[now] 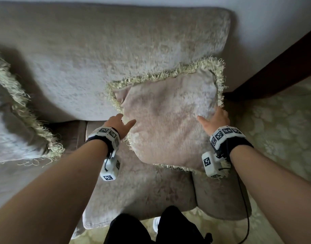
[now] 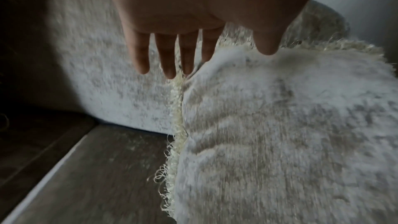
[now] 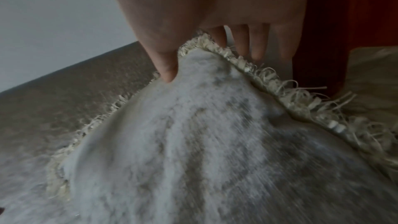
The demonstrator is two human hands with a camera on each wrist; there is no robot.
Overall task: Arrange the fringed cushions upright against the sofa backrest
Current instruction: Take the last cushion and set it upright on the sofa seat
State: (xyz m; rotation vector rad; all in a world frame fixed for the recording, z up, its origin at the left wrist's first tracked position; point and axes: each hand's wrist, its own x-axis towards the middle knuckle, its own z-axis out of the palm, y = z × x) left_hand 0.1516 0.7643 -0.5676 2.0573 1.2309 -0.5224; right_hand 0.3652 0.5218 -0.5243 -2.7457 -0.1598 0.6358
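Our left fingers point(image 2: 168, 54) lie straight and a little spread along the cushion's point(image 1: 168, 120) left fringed edge, thumb resting on its face, while our right hand point(image 1: 215, 120) pinches the right edge, thumb on the front and fingers point(image 3: 258, 43) behind the fringe. We have the cushion tilted over the seat point(image 1: 142, 191), its top edge close to the backrest point(image 1: 98, 59). Another fringed cushion point(image 1: 14, 120) leans at the far left.
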